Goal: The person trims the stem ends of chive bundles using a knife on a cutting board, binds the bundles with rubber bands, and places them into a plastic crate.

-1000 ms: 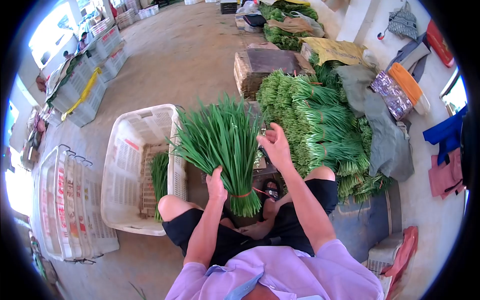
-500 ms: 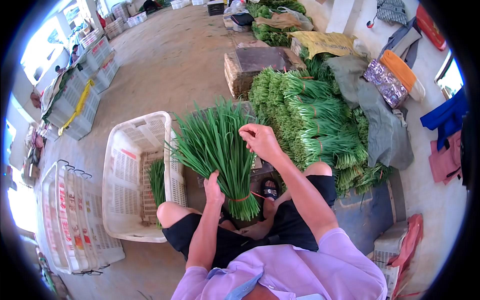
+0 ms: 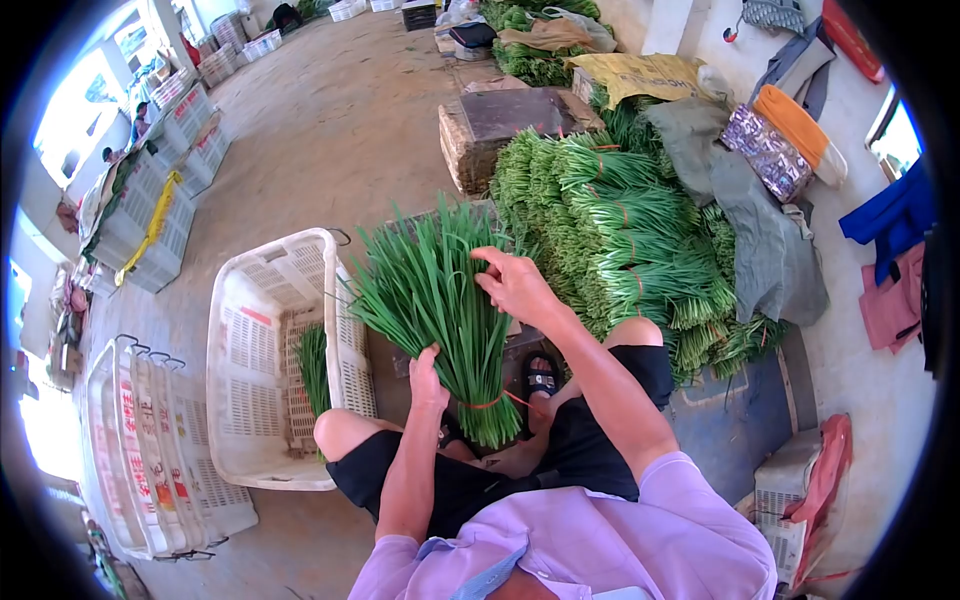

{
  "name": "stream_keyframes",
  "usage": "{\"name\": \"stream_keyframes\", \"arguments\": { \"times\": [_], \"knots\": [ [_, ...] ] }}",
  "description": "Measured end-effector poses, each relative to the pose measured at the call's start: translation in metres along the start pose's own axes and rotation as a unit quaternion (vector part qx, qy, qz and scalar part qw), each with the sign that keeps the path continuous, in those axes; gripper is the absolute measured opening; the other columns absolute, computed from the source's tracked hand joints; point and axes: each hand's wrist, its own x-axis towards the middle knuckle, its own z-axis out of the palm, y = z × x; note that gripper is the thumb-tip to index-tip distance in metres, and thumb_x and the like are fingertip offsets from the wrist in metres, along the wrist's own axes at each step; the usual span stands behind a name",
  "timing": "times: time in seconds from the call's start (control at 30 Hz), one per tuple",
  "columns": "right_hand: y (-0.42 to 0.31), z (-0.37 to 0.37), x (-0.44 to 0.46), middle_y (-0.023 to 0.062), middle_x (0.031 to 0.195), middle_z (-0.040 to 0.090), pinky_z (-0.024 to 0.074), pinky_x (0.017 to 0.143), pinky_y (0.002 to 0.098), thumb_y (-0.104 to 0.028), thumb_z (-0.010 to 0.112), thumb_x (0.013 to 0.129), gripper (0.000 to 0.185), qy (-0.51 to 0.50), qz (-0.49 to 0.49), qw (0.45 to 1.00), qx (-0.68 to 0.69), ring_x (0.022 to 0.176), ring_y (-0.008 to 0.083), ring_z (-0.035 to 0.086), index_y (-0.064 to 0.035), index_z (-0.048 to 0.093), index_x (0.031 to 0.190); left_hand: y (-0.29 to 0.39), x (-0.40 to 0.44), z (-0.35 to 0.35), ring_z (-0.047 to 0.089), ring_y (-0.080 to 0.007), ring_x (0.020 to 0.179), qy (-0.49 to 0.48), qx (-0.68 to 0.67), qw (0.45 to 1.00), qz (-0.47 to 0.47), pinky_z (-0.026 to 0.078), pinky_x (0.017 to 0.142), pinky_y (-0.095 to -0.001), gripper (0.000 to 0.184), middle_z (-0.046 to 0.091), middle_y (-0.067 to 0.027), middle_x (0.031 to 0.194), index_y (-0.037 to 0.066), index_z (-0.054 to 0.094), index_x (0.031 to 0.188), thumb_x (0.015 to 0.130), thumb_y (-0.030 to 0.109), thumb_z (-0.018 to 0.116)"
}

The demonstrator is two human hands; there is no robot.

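Note:
A large bunch of long green chives (image 3: 440,300) leans between my knees, its leaves fanned out away from me. A red tie (image 3: 484,404) rings it close to the pale cut ends, one tail sticking out to the right. My left hand (image 3: 428,380) grips the bunch from its left side, above the tie. My right hand (image 3: 518,286) is at the right edge of the leaves, fingers bent inward in a pinch. Whatever lies between those fingertips is too small to make out.
At my left stands a white plastic crate (image 3: 224,400) holding a few chives (image 3: 314,370); nested crates (image 3: 165,450) stand beyond it. Tied chive bunches (image 3: 630,240) are piled at right, partly under a grey cloth (image 3: 760,240). A box (image 3: 500,125) sits behind them.
My right hand has come slightly left and down onto the leaves. My left hand keeps its grip on the chives. The view has shifted a little.

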Motion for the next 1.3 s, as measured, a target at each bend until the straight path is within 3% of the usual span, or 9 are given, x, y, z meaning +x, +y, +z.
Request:
{"name": "stream_keyframes", "arguments": {
  "times": [0.07, 0.13, 0.23, 0.33, 0.57, 0.73, 0.97, 1.03, 1.3],
  "knots": [
    [0.001, -0.001, -0.001, 0.0088, 0.076, 0.066, 0.0510, 0.052, 0.0298, -0.007, 0.062, 0.096, 0.029, 0.001, -0.004, 1.000, 0.003, 0.057, 0.0123, 0.060, -0.0027, 0.063, 0.124, -0.001, 0.001, -0.001, 0.069, -0.0246, 0.102, 0.000, -0.001, 1.000, -0.007, 0.057, 0.090, -0.0401, 0.037, 0.068, -0.0109, 0.117, -0.001, 0.061, 0.124, 0.090, 0.011, 0.054],
    [0.009, 0.000, 0.002, 0.0097, 0.076, 0.065, 0.0500, 0.055, 0.0309, -0.006, 0.066, 0.094, 0.028, 0.071, -0.161, 0.980, -0.092, 0.059, 0.0132, 0.060, -0.0035, 0.065, 0.121, -0.001, 0.002, -0.001, 0.069, -0.0251, 0.101, -0.004, -0.004, 1.000, -0.010, 0.057, 0.089, -0.0405, 0.037, 0.068, -0.0115, 0.117, -0.001, 0.061, 0.125, 0.090, 0.010, 0.054],
    [0.002, -0.002, 0.001, 0.0110, 0.078, 0.065, 0.0499, 0.059, 0.0331, -0.006, 0.069, 0.091, 0.026, 0.177, -0.197, 0.961, -0.079, 0.062, 0.0182, 0.060, -0.0038, 0.067, 0.117, 0.000, 0.000, 0.001, 0.069, -0.0261, 0.101, 0.001, -0.002, 1.000, -0.014, 0.058, 0.089, -0.0409, 0.038, 0.068, -0.0127, 0.117, -0.003, 0.060, 0.125, 0.090, 0.010, 0.053],
    [0.009, -0.002, 0.004, 0.0119, 0.081, 0.065, 0.0507, 0.062, 0.0353, -0.007, 0.072, 0.089, 0.022, 0.177, -0.259, 0.945, -0.096, 0.066, 0.0241, 0.061, -0.0028, 0.070, 0.111, 0.001, 0.000, 0.000, 0.070, -0.0268, 0.100, -0.004, 0.008, 1.000, -0.019, 0.058, 0.088, -0.0411, 0.039, 0.068, -0.0138, 0.117, -0.004, 0.059, 0.126, 0.090, 0.009, 0.053],
    [0.015, -0.002, 0.003, 0.0135, 0.083, 0.066, 0.0511, 0.064, 0.0370, -0.009, 0.073, 0.088, 0.021, 0.150, -0.242, 0.950, -0.129, 0.068, 0.0276, 0.062, -0.0002, 0.070, 0.107, -0.001, 0.000, 0.001, 0.069, -0.0304, 0.104, 0.000, 0.026, 1.000, -0.010, 0.057, 0.093, -0.0445, 0.041, 0.067, -0.0177, 0.120, -0.006, 0.058, 0.127, 0.090, 0.010, 0.050],
    [0.014, -0.008, 0.001, 0.0189, 0.095, 0.068, 0.0529, 0.069, 0.0372, -0.009, 0.070, 0.090, 0.028, 0.118, -0.114, 0.979, -0.119, 0.077, 0.0282, 0.066, 0.0013, 0.066, 0.116, 0.001, 0.000, 0.000, 0.069, -0.0313, 0.105, -0.013, 0.025, 0.999, -0.018, 0.057, 0.094, -0.0459, 0.042, 0.067, -0.0190, 0.121, -0.006, 0.057, 0.128, 0.090, 0.010, 0.050],
    [0.020, -0.007, 0.001, 0.0205, 0.095, 0.068, 0.0531, 0.075, 0.0390, -0.009, 0.067, 0.090, 0.026, 0.080, -0.158, 0.978, -0.107, 0.083, 0.0323, 0.067, 0.0025, 0.065, 0.113, 0.001, -0.001, 0.002, 0.069, -0.0313, 0.105, -0.015, 0.026, 0.999, -0.028, 0.057, 0.094, -0.0460, 0.043, 0.067, -0.0189, 0.121, -0.006, 0.057, 0.128, 0.090, 0.011, 0.050],
    [0.027, -0.007, 0.005, 0.0200, 0.092, 0.068, 0.0532, 0.074, 0.0393, -0.008, 0.067, 0.090, 0.025, 0.072, -0.225, 0.961, -0.144, 0.081, 0.0322, 0.067, 0.0018, 0.066, 0.112, 0.001, -0.001, 0.003, 0.069, -0.0311, 0.105, -0.013, 0.029, 0.999, -0.024, 0.057, 0.094, -0.0458, 0.043, 0.067, -0.0186, 0.121, -0.006, 0.057, 0.129, 0.090, 0.010, 0.050],
    [0.013, -0.008, 0.000, 0.0141, 0.083, 0.065, 0.0516, 0.066, 0.0351, -0.004, 0.065, 0.089, 0.029, 0.073, -0.178, 0.978, -0.085, 0.071, 0.0241, 0.062, -0.0018, 0.065, 0.118, 0.002, -0.001, 0.003, 0.069, -0.0313, 0.105, -0.007, 0.034, 0.999, -0.029, 0.058, 0.092, -0.0458, 0.043, 0.067, -0.0184, 0.121, -0.005, 0.057, 0.129, 0.090, 0.010, 0.050]
  ]
}}
